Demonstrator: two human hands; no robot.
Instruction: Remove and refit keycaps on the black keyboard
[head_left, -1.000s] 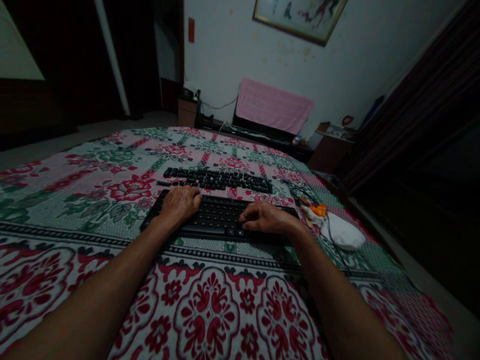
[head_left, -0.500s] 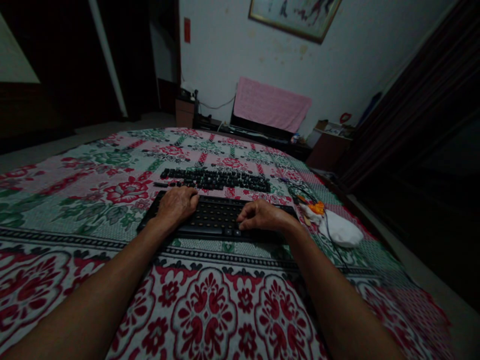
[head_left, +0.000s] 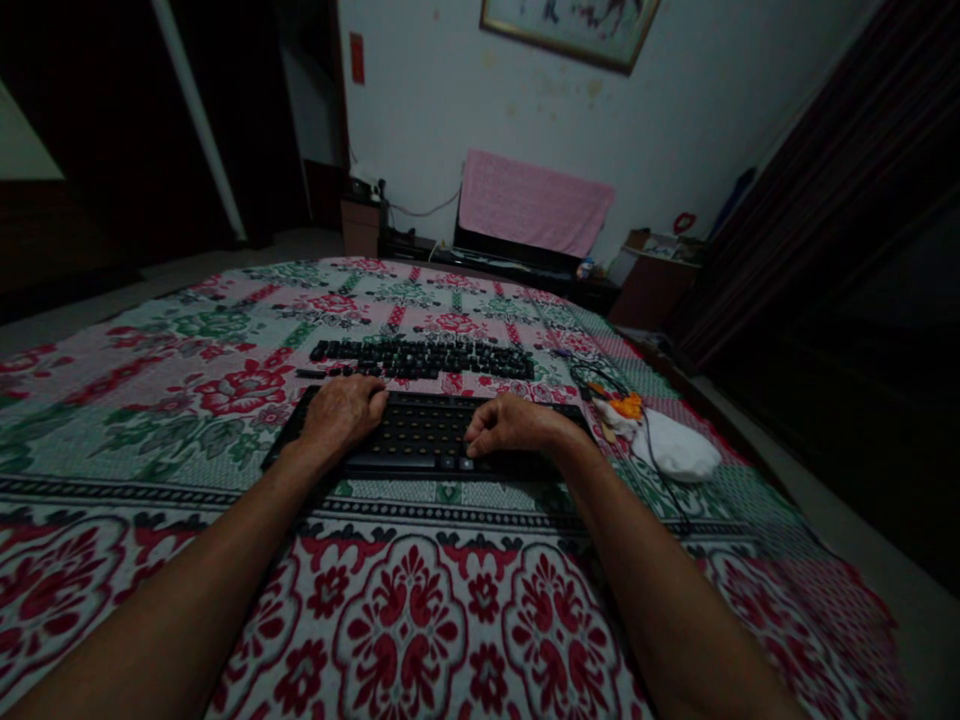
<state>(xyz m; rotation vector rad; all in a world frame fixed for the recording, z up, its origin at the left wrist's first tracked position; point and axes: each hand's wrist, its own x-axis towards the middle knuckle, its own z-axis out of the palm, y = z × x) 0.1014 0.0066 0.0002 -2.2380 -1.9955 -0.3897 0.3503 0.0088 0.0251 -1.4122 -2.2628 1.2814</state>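
Note:
A black keyboard [head_left: 420, 440] lies on a floral bedsheet [head_left: 420, 620], and small pale dots show across its deck. My left hand [head_left: 341, 412] rests on its left part with the fingers curled down onto it. My right hand [head_left: 514, 425] sits on the right half, fingers bent and tips pressed together near the front row; what they pinch is too small to see. Rows of loose black keycaps [head_left: 424, 358] lie on the sheet just behind the keyboard.
A white cloth bundle [head_left: 679, 450] with an orange item [head_left: 628, 405] and a thin black cable [head_left: 600, 378] lies right of the keyboard, near the bed's right edge. Beyond the bed are a pink cloth [head_left: 532, 205] over low furniture and a white wall.
The view has swung a little, so everything sits slightly lower-left in frame. Both hands stay on the keyboard; my right fingertips have crept a little leftward along the front row.

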